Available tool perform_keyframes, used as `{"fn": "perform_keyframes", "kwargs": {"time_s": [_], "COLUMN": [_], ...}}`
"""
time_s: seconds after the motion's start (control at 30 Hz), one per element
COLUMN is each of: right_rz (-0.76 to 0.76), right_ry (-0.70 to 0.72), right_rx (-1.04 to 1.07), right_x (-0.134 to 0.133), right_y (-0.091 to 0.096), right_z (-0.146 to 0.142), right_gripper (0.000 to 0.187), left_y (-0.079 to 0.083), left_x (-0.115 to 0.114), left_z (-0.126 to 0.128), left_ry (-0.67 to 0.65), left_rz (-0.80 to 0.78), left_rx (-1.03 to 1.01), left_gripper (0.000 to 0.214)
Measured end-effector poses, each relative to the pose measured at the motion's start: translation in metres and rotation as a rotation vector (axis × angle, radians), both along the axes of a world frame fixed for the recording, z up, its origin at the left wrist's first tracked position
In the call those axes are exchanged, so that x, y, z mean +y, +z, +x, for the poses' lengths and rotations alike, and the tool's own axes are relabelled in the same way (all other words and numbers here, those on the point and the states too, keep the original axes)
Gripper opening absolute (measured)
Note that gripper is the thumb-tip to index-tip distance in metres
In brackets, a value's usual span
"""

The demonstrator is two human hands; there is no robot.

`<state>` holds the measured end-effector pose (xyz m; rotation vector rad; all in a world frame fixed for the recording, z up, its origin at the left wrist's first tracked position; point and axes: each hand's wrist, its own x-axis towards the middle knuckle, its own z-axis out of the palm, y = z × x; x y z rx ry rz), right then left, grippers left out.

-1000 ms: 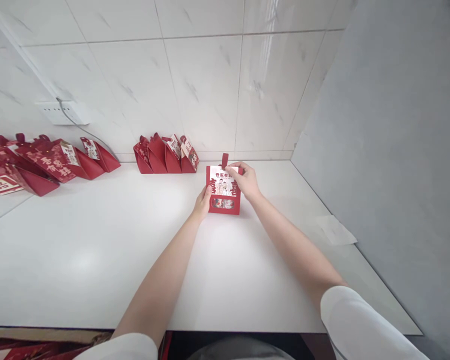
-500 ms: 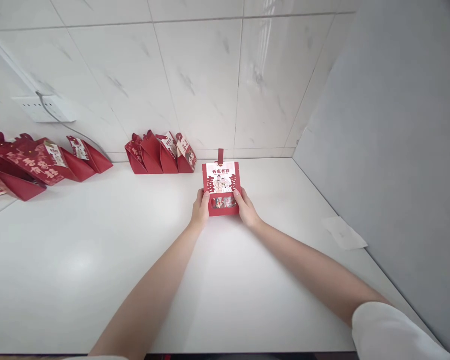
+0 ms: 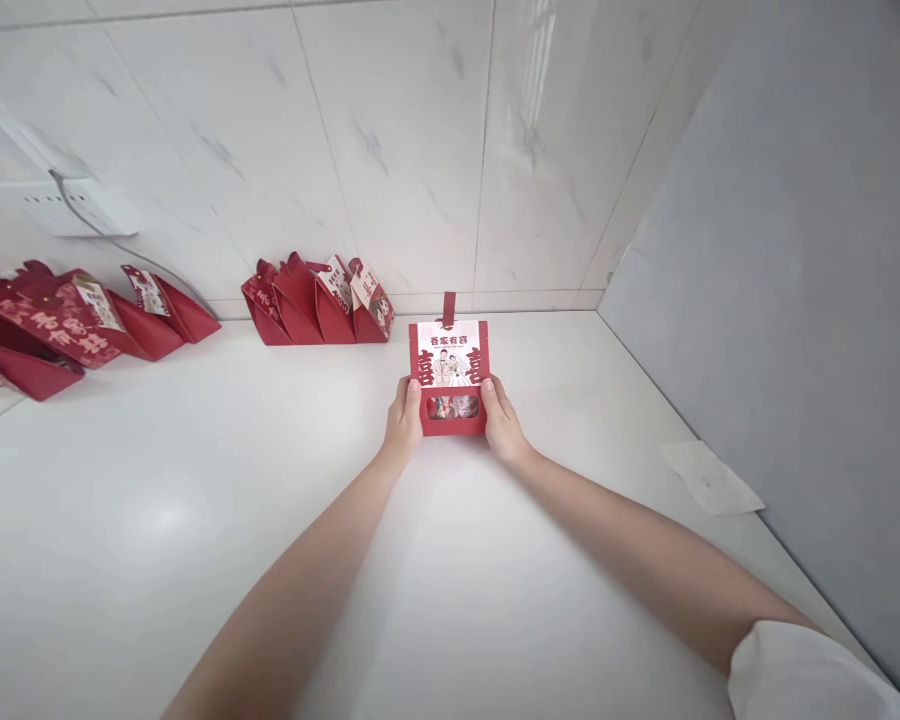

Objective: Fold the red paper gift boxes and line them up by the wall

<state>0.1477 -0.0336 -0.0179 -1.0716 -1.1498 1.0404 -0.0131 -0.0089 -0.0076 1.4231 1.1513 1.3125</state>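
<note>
A red candy box (image 3: 454,428) with a white printed front, a drawn couple and a ribbon tab on top is held upright between my two hands. Through its oval window, wrapped sweets show. My left hand (image 3: 404,420) grips the left side, thumb on the front edge. On the right side my right hand (image 3: 503,425) grips in the same way. The other fingers of both hands are mostly hidden behind the box. Whether its base touches the table I cannot tell.
Several red boxes (image 3: 330,312) stand in a row against the tiled wall (image 3: 412,150). More red boxes (image 3: 142,335) are at the far left, below a wall socket (image 3: 67,208) with a cable. A white paper (image 3: 712,478) lies by the grey panel (image 3: 810,300) on the white table (image 3: 195,600).
The view has shifted slightly. The box now faces me more squarely, and my right thumb has drawn back from its front toward the right edge.
</note>
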Motion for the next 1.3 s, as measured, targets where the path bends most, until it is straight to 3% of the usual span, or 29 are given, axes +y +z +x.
{"fn": "perform_keyframes", "kwargs": {"time_s": [0.37, 0.7, 0.93, 1.3], "right_rz": [0.086, 0.017, 0.051, 0.056], "right_ry": [-0.101, -0.079, -0.079, -0.097], "right_rx": [-0.041, 0.036, 0.046, 0.104], "right_x": [-0.005, 0.002, 0.002, 0.003], "right_y": [0.006, 0.002, 0.004, 0.002], "right_z": [0.003, 0.004, 0.003, 0.004], "right_gripper": [0.059, 0.053, 0.057, 0.048], "left_y": [-0.002, -0.004, 0.001, 0.006], "left_x": [-0.019, -0.012, -0.015, -0.017], "left_z": [0.012, 0.010, 0.013, 0.014], "left_ry": [0.027, 0.002, 0.017, 0.022], "left_rz": [0.004, -0.040, -0.066, -0.033], "left_rx": [0.022, -0.054, -0.077, -0.027], "left_gripper": [0.050, 0.053, 0.048, 0.045]}}
